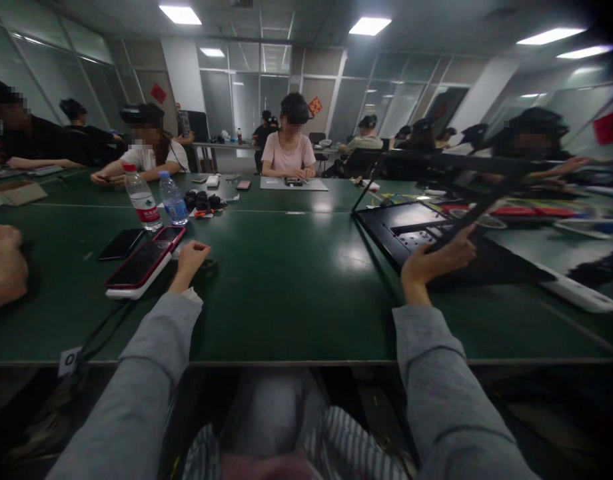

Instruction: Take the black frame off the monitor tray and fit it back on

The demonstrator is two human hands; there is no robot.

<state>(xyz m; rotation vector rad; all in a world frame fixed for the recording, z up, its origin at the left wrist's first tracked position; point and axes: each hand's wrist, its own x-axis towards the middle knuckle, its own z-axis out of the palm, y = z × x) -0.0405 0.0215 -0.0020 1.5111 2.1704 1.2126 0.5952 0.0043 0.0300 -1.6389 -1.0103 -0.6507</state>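
Observation:
My right hand point(436, 257) grips one bar of a black frame point(474, 213), which tilts up over a dark flat panel point(496, 260) on the table. The two look joined, but their far edges are blurred. My left hand point(191, 259) rests with curled fingers near the table surface, and nothing shows in it. Just left of that hand is a red-edged phone point(146, 259) on a white block point(136, 290). Beside the phone lies a black, flat phone-like object point(120, 245).
A red-capped bottle point(142, 200) and a blue-capped bottle point(173, 198) stand beyond the phones, near small black items point(202, 201). A white strip point(584, 293) lies at right. Another person's hand point(4, 267) is at the left edge. Several people sit around the green table point(286, 293).

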